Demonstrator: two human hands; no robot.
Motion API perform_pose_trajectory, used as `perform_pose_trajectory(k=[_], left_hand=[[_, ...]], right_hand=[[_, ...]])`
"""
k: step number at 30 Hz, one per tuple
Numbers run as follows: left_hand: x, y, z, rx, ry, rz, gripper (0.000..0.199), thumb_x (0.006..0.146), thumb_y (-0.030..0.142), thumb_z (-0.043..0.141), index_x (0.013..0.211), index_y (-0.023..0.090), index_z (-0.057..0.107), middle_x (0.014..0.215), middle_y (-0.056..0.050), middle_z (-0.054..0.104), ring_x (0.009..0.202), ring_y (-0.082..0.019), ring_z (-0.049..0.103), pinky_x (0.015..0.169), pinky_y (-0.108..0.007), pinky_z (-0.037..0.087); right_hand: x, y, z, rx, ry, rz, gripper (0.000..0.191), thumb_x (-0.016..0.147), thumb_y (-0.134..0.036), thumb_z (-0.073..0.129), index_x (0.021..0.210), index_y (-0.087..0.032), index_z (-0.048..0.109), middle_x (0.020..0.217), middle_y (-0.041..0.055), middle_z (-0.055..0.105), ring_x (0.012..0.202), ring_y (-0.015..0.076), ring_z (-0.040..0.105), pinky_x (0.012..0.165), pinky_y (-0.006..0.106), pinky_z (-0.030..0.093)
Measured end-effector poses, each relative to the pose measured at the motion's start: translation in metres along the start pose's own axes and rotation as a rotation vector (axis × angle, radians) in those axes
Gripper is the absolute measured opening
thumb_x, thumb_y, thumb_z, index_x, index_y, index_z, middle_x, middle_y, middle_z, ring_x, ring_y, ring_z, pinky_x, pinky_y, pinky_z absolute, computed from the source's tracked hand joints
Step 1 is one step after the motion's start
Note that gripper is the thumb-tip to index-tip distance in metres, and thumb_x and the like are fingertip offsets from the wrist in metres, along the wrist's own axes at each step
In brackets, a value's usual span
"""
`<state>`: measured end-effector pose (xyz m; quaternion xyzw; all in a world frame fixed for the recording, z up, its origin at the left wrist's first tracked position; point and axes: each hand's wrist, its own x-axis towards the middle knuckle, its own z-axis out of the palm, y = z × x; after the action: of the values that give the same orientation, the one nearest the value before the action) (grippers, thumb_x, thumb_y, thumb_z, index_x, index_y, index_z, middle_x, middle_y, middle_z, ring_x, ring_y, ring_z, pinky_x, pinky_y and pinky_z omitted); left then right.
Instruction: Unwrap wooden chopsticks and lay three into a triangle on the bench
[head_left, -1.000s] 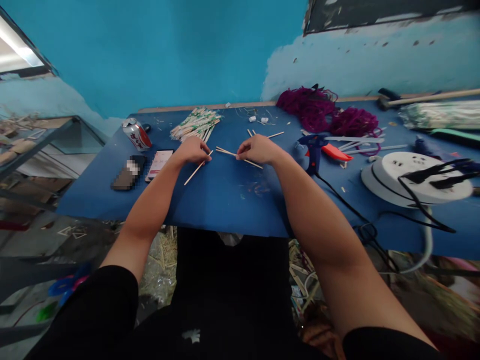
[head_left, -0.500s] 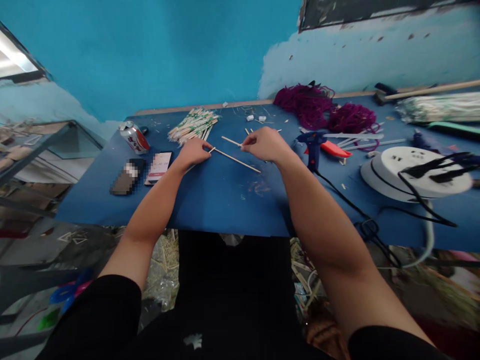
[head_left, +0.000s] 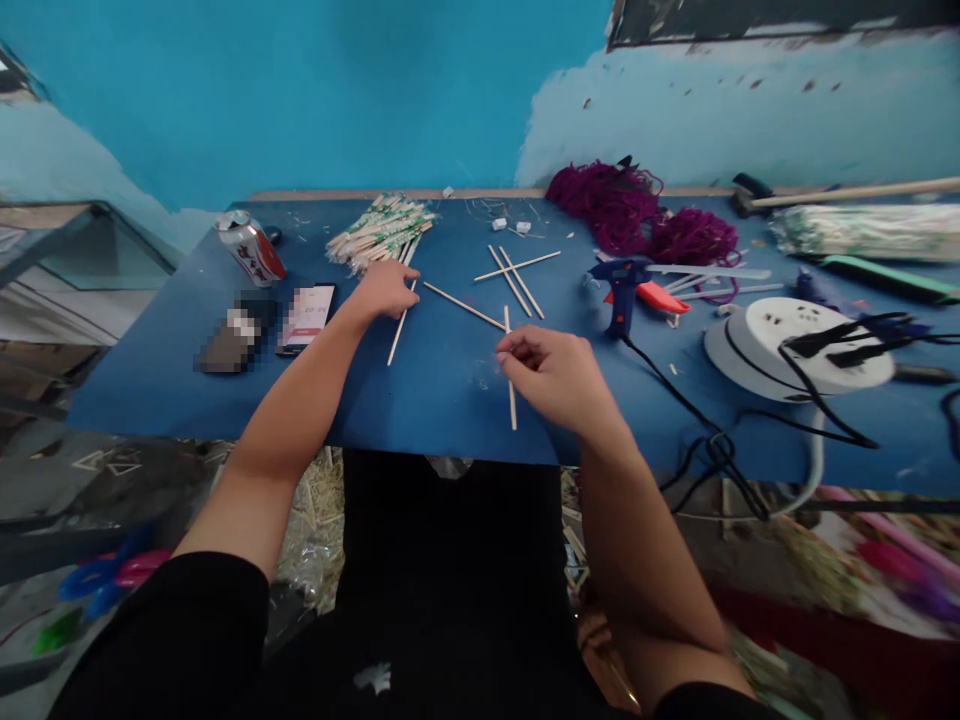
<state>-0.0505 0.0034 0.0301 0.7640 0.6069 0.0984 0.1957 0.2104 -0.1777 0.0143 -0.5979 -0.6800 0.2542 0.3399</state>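
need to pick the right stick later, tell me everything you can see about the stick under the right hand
The stick is a thin, straight, pale sliver that looks like bamboo or light wood, bare and unwrapped. It lies flat on the blue table, running almost straight toward and away from the person, its near end close to the table's front edge. The right hand covers its middle, fingers curled at it. Its far end sits right by the end of a slanted stick; whether they touch is unclear.

Blue counter (head_left: 442, 400): far left, a drink can (head_left: 251, 249) and phone (head_left: 306, 318); far centre, purple yarn (head_left: 637, 205); right, a blue glue gun (head_left: 622, 285), white cable reel (head_left: 799, 345) and hammer (head_left: 825, 195).
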Motion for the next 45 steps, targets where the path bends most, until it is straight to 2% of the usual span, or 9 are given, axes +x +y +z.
perform_pose_trajectory(k=[2, 5, 10, 15, 20, 27, 34, 42, 45], left_hand=[[-0.002, 0.001, 0.0, -0.019, -0.005, -0.003, 0.066, 0.09, 0.019, 0.083, 0.156, 0.009, 0.079, 0.065, -0.004, 0.075, 0.097, -0.03, 0.085, 0.107, -0.035, 0.063], [-0.003, 0.003, 0.0, -0.032, -0.009, 0.002, 0.065, 0.089, 0.017, 0.083, 0.153, 0.009, 0.08, 0.058, -0.002, 0.07, 0.096, -0.03, 0.085, 0.107, -0.035, 0.063], [-0.007, 0.007, 0.002, -0.032, -0.018, 0.024, 0.063, 0.09, 0.017, 0.083, 0.153, 0.009, 0.08, 0.066, -0.003, 0.077, 0.094, -0.029, 0.085, 0.105, -0.035, 0.064], [-0.009, 0.007, 0.003, -0.048, -0.031, 0.028, 0.066, 0.091, 0.014, 0.08, 0.157, 0.01, 0.077, 0.078, -0.005, 0.083, 0.09, -0.025, 0.084, 0.103, -0.034, 0.066], [-0.009, 0.006, 0.004, -0.06, -0.041, 0.013, 0.064, 0.091, 0.017, 0.082, 0.154, 0.009, 0.079, 0.078, -0.005, 0.082, 0.093, -0.027, 0.085, 0.106, -0.037, 0.067], [-0.009, 0.006, 0.005, -0.057, -0.03, 0.027, 0.061, 0.092, 0.017, 0.081, 0.152, 0.011, 0.08, 0.078, -0.004, 0.081, 0.096, -0.027, 0.085, 0.108, -0.036, 0.066], [-0.009, 0.008, 0.006, -0.054, -0.025, 0.04, 0.05, 0.089, 0.018, 0.081, 0.138, 0.013, 0.087, 0.076, -0.005, 0.08, 0.095, -0.029, 0.084, 0.105, -0.037, 0.065], [-0.007, 0.005, 0.008, -0.081, -0.016, 0.041, 0.054, 0.093, 0.019, 0.083, 0.146, 0.011, 0.084, 0.068, -0.001, 0.075, 0.094, -0.027, 0.083, 0.112, -0.037, 0.063], [-0.006, 0.006, 0.009, -0.088, -0.017, 0.037, 0.053, 0.094, 0.019, 0.083, 0.147, 0.01, 0.084, 0.072, -0.002, 0.077, 0.092, -0.025, 0.083, 0.109, -0.036, 0.062]], right_hand=[[-0.007, -0.003, 0.006, -0.01, -0.026, 0.008, 0.017, 0.097, -0.028, 0.067, 0.098, -0.021, 0.083, 0.081, 0.0041, 0.077, 0.073, 0.0198, 0.069, 0.078, 0.036, 0.054], [-0.011, -0.01, 0.016, -0.052, -0.046, 0.039, 0.019, 0.095, -0.021, 0.068, 0.104, -0.02, 0.085, 0.086, 0.0048, 0.081, 0.08, 0.0221, 0.075, 0.084, 0.036, 0.056], [-0.007, -0.021, 0.029, -0.139, -0.095, 0.095, 0.028, 0.093, -0.012, 0.072, 0.117, -0.016, 0.085, 0.094, 0.0066, 0.085, 0.089, 0.0258, 0.08, 0.091, 0.038, 0.056], [-0.004, -0.026, 0.035, -0.237, -0.134, 0.088, 0.022, 0.095, -0.014, 0.072, 0.113, -0.017, 0.085, 0.097, 0.0082, 0.086, 0.093, 0.0292, 0.08, 0.091, 0.041, 0.056], [-0.001, -0.026, 0.039, -0.246, -0.154, 0.053, 0.025, 0.097, -0.014, 0.071, 0.116, -0.02, 0.085, 0.094, 0.0078, 0.085, 0.091, 0.0295, 0.081, 0.091, 0.042, 0.058], [0.004, -0.021, 0.039, -0.199, -0.129, 0.101, 0.023, 0.096, -0.013, 0.073, 0.115, -0.02, 0.085, 0.09, 0.0052, 0.084, 0.088, 0.0277, 0.079, 0.089, 0.041, 0.056], [0.006, -0.018, 0.04, -0.132, -0.117, 0.113, 0.018, 0.095, -0.012, 0.075, 0.109, -0.021, 0.083, 0.085, 0.0022, 0.082, 0.083, 0.0248, 0.078, 0.088, 0.04, 0.054], [0.006, -0.013, 0.045, -0.091, -0.072, 0.093, 0.015, 0.092, -0.013, 0.076, 0.104, -0.022, 0.082, 0.08, 0.0006, 0.079, 0.076, 0.0222, 0.074, 0.083, 0.037, 0.052], [0.006, -0.012, 0.046, -0.091, -0.064, 0.078, 0.015, 0.091, -0.013, 0.076, 0.101, -0.023, 0.082, 0.079, 0.0002, 0.079, 0.075, 0.0221, 0.074, 0.083, 0.037, 0.052]])
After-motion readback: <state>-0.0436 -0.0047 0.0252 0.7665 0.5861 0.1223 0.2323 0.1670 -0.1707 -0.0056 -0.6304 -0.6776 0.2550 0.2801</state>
